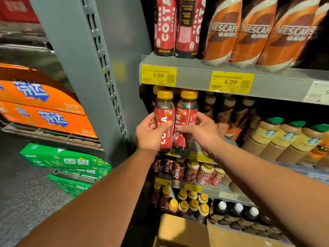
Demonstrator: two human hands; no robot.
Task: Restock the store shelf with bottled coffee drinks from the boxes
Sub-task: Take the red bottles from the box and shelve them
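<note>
Two hands reach out above an open brown box (179,230); the left hand (149,134) is wrapped round a red coffee bottle (164,111) with a yellow cap; the right hand (201,131) pinches a second red bottle (186,111) just beside it, thumb in front and fingers (200,117) at its side; both bottles are upright, touching, at the front left of the shelf (195,146); more brown bottles (226,114) sit further back; yellow price tags (231,82) hang higher up.

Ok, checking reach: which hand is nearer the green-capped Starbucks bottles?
Right. Right hand grips one Costa bottle left of the Starbucks bottles; left hand grips a second Costa bottle farther left.
</note>
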